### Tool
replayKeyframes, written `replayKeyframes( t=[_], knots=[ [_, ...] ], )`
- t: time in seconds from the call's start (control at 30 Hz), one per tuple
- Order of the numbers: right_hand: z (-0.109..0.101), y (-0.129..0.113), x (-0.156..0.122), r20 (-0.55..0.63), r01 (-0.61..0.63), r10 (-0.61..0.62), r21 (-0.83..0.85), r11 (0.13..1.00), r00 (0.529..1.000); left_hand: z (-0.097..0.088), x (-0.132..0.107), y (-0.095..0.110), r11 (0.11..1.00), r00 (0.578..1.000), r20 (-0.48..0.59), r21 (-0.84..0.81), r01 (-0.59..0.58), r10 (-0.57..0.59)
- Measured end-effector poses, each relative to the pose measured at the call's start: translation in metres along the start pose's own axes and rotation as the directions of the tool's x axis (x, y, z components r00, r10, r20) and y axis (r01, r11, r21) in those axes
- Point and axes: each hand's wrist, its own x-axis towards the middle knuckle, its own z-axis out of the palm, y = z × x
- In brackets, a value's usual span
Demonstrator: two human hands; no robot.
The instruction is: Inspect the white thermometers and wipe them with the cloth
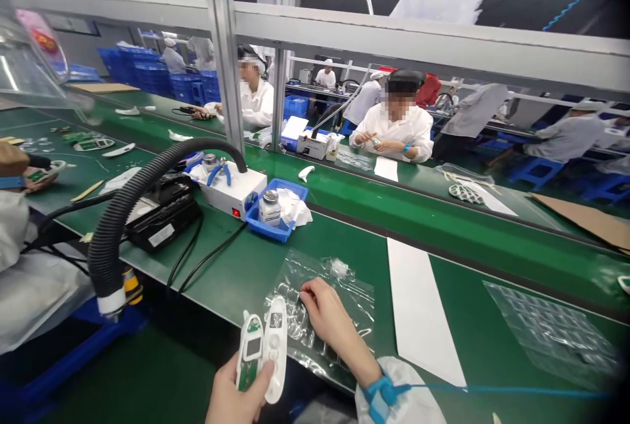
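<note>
Along the green assembly bench (339, 240), the person's left hand (236, 398) is closed around two white plastic parts held side by side at the front edge: a white handheld device with an exposed green circuit board (250, 371) and a white plastic device casing (275, 345). Both parts stand upright in the grip, touching each other.

The person's right hand (329, 319) lies just beside them, with its fingers (308, 293) curled onto a clear plastic bag (290, 309) on the bench. Whether those fingers pinch the film cannot be determined. A blue anti-static wrist strap (381, 391) circles the right wrist at the end of a white sleeve (398, 398), and its blue cord (492, 392) runs to the right.

Farther along the bench are a blue plastic tray (256, 217) holding a glass jar with a metal lid (270, 209) and a white cloth (295, 211), a white bench unit with a red indicator light (231, 195), and blue-handled pliers (219, 174). A black corrugated hose (118, 233) arches over a black bench device (162, 214). To the right lie a white paper strip (418, 312) and a clear blister sheet (551, 335). At far left, a co-worker's hand (42, 178) holds a small green circuit board (35, 176).
</note>
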Motion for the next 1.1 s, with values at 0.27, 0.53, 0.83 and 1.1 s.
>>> replayKeyframes(
  t=[0.27,0.53,0.83,1.1],
  knots=[
    [0.020,-0.010,-0.008,-0.127,-0.069,0.054,-0.113,0.991,0.990,-0.009,0.018,-0.007,0.999,0.999,-0.013,-0.004,-0.035,0.035],
    [0.007,-0.017,-0.016,-0.193,0.033,-0.010,0.120,0.992,0.981,-0.011,0.021,-0.019,0.999,0.999,0.040,-0.043,-0.009,0.011],
    [-0.016,-0.028,-0.021,0.112,-0.090,0.050,0.393,0.915,0.992,0.006,0.016,-0.014,0.999,0.982,0.189,-0.042,0.007,0.002],
    [-0.015,-0.023,-0.023,0.109,-0.148,0.115,0.382,0.912,0.987,0.014,0.018,-0.013,1.000,0.980,0.199,0.019,-0.007,0.003]
  ],
)
